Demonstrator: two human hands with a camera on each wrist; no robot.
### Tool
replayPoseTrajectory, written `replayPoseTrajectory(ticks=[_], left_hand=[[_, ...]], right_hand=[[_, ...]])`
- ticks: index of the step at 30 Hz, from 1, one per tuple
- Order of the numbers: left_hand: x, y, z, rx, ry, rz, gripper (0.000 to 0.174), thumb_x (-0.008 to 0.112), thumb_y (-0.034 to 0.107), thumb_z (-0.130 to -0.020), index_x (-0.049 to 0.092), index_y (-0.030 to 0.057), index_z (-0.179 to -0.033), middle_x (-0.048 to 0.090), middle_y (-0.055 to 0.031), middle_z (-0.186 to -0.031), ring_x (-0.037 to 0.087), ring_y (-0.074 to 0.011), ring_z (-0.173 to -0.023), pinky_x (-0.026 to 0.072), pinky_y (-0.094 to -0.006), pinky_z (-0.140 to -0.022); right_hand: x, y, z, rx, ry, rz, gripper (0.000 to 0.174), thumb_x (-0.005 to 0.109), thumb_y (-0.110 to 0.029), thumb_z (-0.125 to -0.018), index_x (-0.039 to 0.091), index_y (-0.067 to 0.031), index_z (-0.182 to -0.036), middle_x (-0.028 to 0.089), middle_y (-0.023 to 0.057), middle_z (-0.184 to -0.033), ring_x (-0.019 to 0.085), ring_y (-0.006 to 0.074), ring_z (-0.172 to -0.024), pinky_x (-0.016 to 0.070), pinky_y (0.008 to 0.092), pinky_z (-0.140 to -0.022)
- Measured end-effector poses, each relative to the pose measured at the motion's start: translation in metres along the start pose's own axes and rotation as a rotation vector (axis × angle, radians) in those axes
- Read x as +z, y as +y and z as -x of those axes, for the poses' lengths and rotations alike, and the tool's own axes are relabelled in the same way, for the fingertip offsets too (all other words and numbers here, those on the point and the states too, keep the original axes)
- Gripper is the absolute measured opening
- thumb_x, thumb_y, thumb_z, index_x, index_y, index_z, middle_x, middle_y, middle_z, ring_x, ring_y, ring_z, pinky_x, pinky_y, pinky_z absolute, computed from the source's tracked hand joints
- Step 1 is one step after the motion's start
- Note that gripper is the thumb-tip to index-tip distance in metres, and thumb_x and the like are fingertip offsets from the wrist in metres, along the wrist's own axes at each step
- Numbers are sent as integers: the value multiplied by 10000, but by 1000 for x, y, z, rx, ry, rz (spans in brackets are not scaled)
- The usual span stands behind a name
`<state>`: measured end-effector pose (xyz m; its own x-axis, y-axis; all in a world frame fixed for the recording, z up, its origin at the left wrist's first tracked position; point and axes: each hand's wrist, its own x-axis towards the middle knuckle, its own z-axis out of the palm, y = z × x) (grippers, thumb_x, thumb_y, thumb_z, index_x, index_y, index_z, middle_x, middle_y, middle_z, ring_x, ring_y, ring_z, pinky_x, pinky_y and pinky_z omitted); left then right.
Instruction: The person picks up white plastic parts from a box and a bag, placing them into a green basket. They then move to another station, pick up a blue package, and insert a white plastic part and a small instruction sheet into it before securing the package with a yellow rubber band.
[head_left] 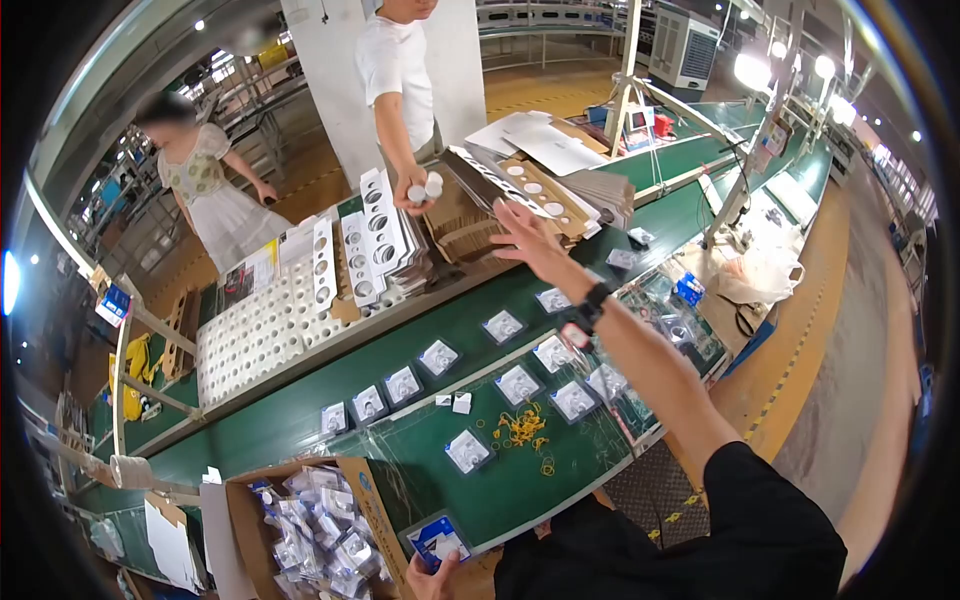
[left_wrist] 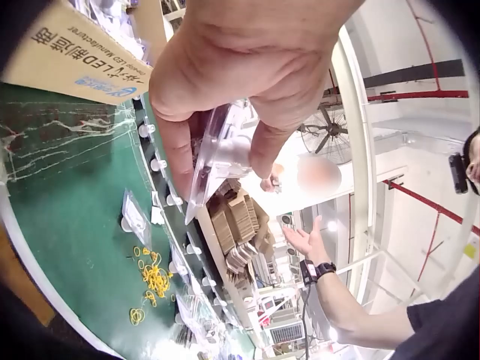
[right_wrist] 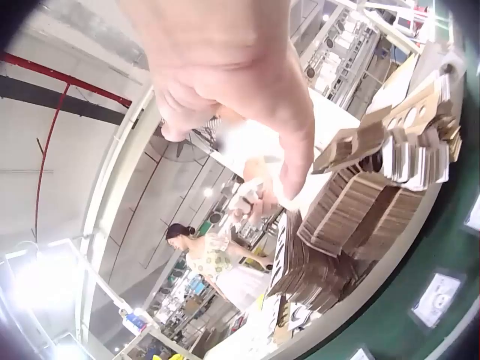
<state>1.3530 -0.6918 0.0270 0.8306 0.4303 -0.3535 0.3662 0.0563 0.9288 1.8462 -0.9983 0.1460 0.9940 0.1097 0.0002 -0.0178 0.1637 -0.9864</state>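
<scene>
At the bottom of the head view my left hand (head_left: 432, 582) grips a clear plastic blister pack (head_left: 437, 537) with a blue and white card. In the left wrist view its thumb and fingers pinch the pack (left_wrist: 217, 161) by its sides. My right hand (head_left: 530, 240) reaches out over the green belt, fingers spread and nothing in them. Facing it, a person in a white shirt holds out small white round-ended pieces (head_left: 425, 190), just apart from my fingertips. Several similar packs (head_left: 467, 451) lie on the bench and belt, beside yellow rubber bands (head_left: 522, 427).
An open cardboard box (head_left: 372, 500) full of packs stands at the front left. Stacked cardboard inserts (head_left: 465, 232) and a white tray with holes (head_left: 255, 345) line the far side. Another person (head_left: 205, 185) stands at the back left. A plastic bag (head_left: 765, 270) sits at the right.
</scene>
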Motion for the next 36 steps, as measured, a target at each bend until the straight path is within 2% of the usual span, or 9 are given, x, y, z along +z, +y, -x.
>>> replayPoseTrajectory(ticks=[5,6,9,13,16,21,24,30,36], left_hand=[[36,-3,17,-93,100,114,314,793,146,-897,700,-23,-1145,696,-15,-954,613,-111,-847,481,-257,-751],[44,-7,20,-99,113,132,316,784,142,-904,696,-25,-1157,696,-19,-966,617,-115,-856,487,-258,-761],[74,-8,32,-113,136,182,327,765,130,-919,686,-28,-1195,699,-31,-1016,630,-127,-895,507,-267,-796],[121,7,50,-114,160,230,398,766,113,-914,663,-29,-1272,698,-60,-1146,645,-161,-1009,524,-306,-897],[140,11,60,-103,179,244,438,777,92,-900,652,-31,-1301,694,-72,-1171,642,-175,-1036,512,-323,-935],[154,10,58,-123,174,190,456,783,93,-887,647,-44,-1300,683,-99,-1204,639,-211,-1051,516,-345,-941],[173,22,47,-146,84,137,455,782,96,-887,646,-47,-1297,683,-101,-1204,638,-213,-1050,517,-346,-939],[171,28,33,-133,-8,107,452,782,102,-889,646,-52,-1291,681,-105,-1204,637,-215,-1048,519,-347,-934],[159,26,22,-124,-40,117,449,781,107,-890,646,-58,-1286,680,-109,-1204,636,-218,-1046,520,-349,-929]], right_hand=[[29,44,-53,172,121,-349,1133,681,-763,-827,206,-132,-1640,218,297,-1606,452,494,-1358,478,615,-1026],[32,48,-57,165,168,-324,1140,693,-727,-843,204,-58,-1626,236,301,-1600,436,461,-1380,469,555,-1055],[44,85,-91,-181,381,-59,1177,724,-680,-826,202,68,-1569,247,313,-1587,448,421,-1374,449,457,-1092],[74,54,-54,-317,417,613,929,746,-513,-848,334,-18,-1517,312,348,-1508,404,407,-1386,406,536,-1088],[58,83,-74,-365,533,586,769,737,-505,-868,457,-52,-1422,483,287,-1376,542,404,-1201,478,578,-951],[7,95,-81,-256,480,284,456,727,-441,-894,672,-22,-1064,641,172,-760,625,346,-684,543,445,-688],[-13,121,-94,-213,627,233,372,730,-358,-860,694,-38,-1046,706,201,-1008,666,335,-972,518,418,-874],[-47,94,-60,181,466,-766,430,657,-523,-941,632,-126,-1105,675,40,-939,676,188,-879,567,348,-723],[-104,118,-62,88,245,-1058,303,650,-371,-971,602,-96,-1090,678,76,-916,688,208,-787,598,335,-654]])
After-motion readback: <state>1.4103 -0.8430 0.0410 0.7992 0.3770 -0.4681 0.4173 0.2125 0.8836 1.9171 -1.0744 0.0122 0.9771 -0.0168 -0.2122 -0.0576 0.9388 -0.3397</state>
